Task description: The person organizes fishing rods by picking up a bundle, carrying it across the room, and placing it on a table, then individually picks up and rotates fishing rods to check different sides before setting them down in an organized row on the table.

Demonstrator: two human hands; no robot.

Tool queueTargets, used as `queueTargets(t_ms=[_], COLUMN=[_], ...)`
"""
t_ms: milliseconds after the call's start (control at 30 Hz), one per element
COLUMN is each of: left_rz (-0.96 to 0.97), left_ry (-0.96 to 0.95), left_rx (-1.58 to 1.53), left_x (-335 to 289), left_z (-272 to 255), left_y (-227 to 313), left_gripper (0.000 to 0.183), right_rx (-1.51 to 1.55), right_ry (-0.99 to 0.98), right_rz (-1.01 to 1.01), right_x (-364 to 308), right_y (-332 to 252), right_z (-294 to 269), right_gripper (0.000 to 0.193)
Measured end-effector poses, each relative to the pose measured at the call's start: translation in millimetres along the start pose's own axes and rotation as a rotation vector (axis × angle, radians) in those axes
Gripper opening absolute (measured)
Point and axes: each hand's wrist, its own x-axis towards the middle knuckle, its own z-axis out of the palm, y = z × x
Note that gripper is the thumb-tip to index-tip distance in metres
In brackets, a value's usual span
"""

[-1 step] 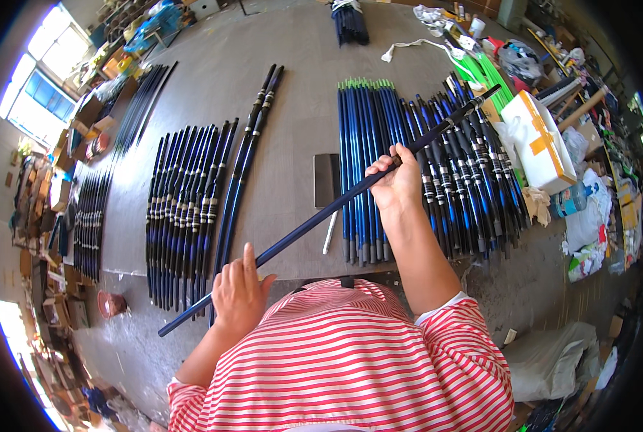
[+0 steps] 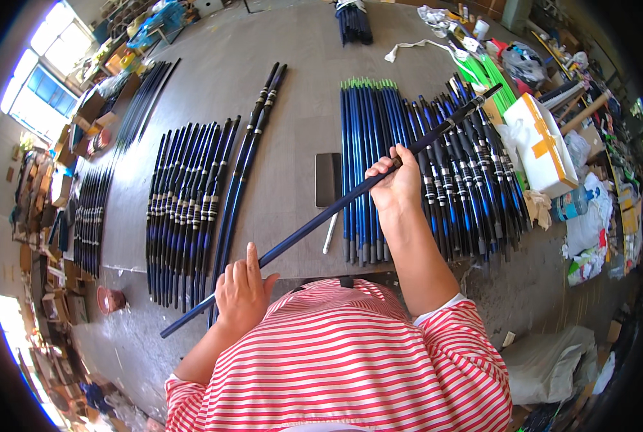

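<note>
A long dark blue fishing rod slants across in front of me, low at the left and high at the right. My right hand is closed round its upper half, fingers wrapped over it. Lower down, my left hand holds the rod with fingers curled at it, index finger stretched and thumb apart; the hand hides part of the rod. The rod's banded upper end passes above a row of black and blue rods. Beside that lie blue rods with green tips.
A phone and a white pen-like stick lie on the grey table. Two rods and a banded row lie left. A white foam box stands right; a reddish bucket is on the floor.
</note>
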Motion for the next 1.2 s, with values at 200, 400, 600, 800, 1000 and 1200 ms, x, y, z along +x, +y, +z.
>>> queueTargets(t_ms=[200,400,600,800,1000,1200], left_rz=[-0.094,-0.320,-0.756,-0.897,-0.665,-0.643], left_ry=[-0.139,-0.600,-1.315,-1.149,-0.676,-0.313], left_rx=[-0.127,-0.364,-1.617,-1.909,-1.095,-0.683], left_x=[-17,-21,-40,-76,-81,-98], left_z=[-1,-26,-31,-2,42,143], left_y=[9,3,-28,-42,-44,-72], left_gripper=[0.040,0.036,0.046,0.041,0.040,0.040], right_rx=[0.021,-0.098,-0.048,0.062,-0.898,-1.238], right_ry=[0.036,0.007,-0.482,-0.665,-0.445,-0.555], right_rz=[0.171,0.314,0.557,0.698,0.310,0.272], right_x=[6,6,8,29,43,-8], right_y=[-5,-5,6,34,86,83], right_z=[4,5,-8,0,-33,-91], right_gripper=[0.027,0.041,0.047,0.045,0.057,0.060])
